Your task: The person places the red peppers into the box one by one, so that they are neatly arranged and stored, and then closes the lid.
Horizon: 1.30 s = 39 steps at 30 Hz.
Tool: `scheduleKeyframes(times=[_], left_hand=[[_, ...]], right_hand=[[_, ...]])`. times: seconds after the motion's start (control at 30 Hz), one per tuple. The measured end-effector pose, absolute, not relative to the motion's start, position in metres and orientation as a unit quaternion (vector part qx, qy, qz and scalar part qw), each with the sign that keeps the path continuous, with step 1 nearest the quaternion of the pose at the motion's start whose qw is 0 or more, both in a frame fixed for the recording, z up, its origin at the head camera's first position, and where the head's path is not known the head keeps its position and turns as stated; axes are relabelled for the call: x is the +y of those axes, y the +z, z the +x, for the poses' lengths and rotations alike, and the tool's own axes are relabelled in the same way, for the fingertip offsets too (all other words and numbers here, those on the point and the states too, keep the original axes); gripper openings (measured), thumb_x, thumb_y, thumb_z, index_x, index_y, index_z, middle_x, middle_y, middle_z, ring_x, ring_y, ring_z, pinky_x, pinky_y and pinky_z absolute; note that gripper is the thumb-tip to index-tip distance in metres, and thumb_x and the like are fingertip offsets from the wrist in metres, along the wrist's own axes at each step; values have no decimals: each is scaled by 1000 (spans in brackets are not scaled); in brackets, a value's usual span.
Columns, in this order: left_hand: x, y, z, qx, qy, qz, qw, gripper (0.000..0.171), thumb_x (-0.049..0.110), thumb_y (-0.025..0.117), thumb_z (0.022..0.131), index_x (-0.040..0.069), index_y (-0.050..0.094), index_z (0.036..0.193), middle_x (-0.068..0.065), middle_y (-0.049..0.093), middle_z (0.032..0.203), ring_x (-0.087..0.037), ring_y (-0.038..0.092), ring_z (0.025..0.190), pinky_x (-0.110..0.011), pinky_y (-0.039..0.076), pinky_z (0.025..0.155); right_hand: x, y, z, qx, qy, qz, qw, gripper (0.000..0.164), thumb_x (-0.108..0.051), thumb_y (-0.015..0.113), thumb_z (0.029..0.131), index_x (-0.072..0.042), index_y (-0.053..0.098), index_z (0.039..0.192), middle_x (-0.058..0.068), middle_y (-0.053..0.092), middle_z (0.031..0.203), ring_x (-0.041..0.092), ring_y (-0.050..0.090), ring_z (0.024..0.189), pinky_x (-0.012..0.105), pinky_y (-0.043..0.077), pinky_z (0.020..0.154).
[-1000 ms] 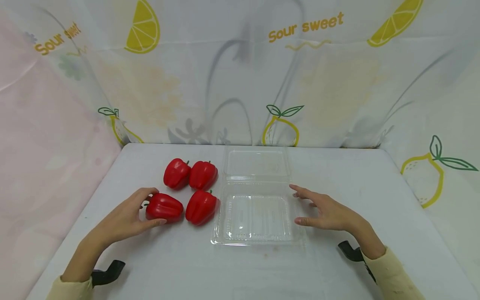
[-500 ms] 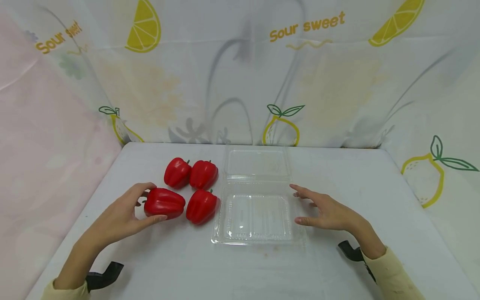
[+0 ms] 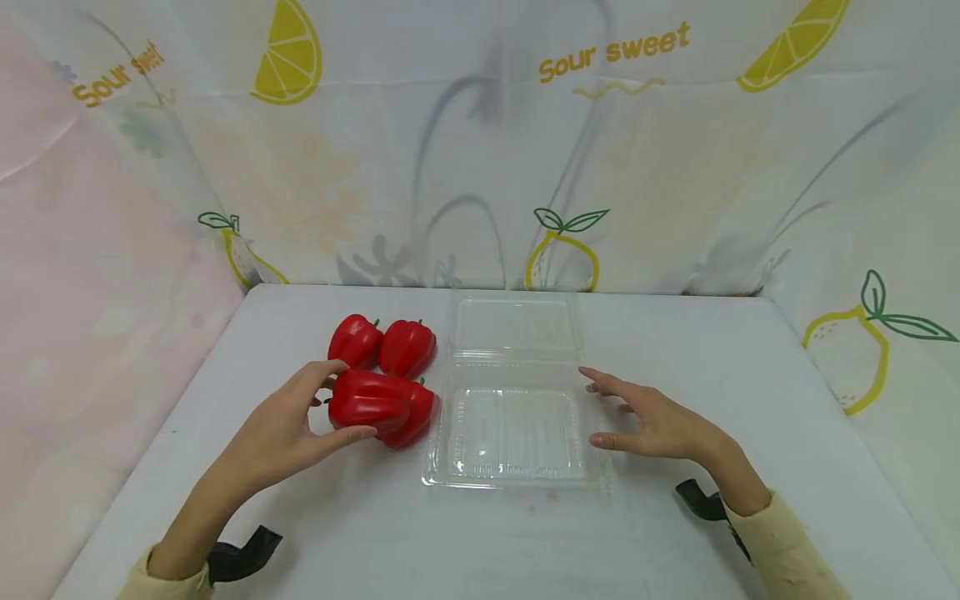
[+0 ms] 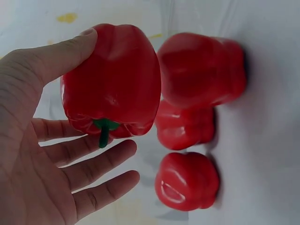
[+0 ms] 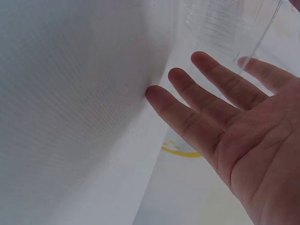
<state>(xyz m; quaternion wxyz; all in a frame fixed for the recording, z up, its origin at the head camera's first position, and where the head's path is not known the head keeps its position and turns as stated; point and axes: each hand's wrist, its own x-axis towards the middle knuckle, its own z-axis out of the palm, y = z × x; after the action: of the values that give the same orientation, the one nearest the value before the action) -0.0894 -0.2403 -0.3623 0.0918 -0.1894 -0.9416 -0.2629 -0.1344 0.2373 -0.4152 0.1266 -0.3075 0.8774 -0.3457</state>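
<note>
My left hand holds a red bell pepper between thumb and fingers, its green stem turned toward the palm. In the head view this pepper overlaps another red bell pepper to its right. Two more bell peppers, one at the far left and one beside it, lie behind them on the table. A clear plastic clamshell box lies with its lid folded back. At the box's right edge is my right hand, holding nothing, its fingers extended in the right wrist view.
The white table reaches back to a hanging cloth printed with lemons. A pink cloth hangs along the left side. Black straps stick out near both wrists.
My left hand has lifted the front-left bell pepper off the table and carried it to the right, in front of the neighbouring pepper. The right hand stays in place.
</note>
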Motion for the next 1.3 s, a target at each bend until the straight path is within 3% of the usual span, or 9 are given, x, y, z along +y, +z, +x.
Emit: scheduleKeyframes(times=[0.17, 0.67, 1.3], left_hand=[[-224, -362, -91, -939, -266, -195, 99, 77, 42, 89, 70, 13, 52, 131, -2, 59, 117, -18, 58, 95, -38, 57, 69], [-179, -367, -95, -924, -303, -222, 74, 79, 33, 93, 66, 14, 51, 131, -2, 59, 121, -19, 58, 104, -41, 58, 76], [-127, -378, -96, -909, -320, -253, 86, 76, 36, 91, 67, 14, 52, 129, 2, 59, 117, -12, 59, 97, -28, 57, 74]], right_hand=[[237, -414, -134, 881, -344, -296, 133, 90, -49, 73, 86, -14, 28, 156, 11, 52, 141, 28, 49, 130, 50, 48, 98], [236, -413, -134, 880, -347, -293, 135, 90, -50, 73, 86, -15, 27, 156, 11, 52, 141, 27, 49, 130, 49, 47, 98], [236, -414, -135, 884, -336, -296, 131, 89, -49, 72, 87, -14, 28, 156, 12, 53, 140, 29, 50, 129, 52, 48, 97]])
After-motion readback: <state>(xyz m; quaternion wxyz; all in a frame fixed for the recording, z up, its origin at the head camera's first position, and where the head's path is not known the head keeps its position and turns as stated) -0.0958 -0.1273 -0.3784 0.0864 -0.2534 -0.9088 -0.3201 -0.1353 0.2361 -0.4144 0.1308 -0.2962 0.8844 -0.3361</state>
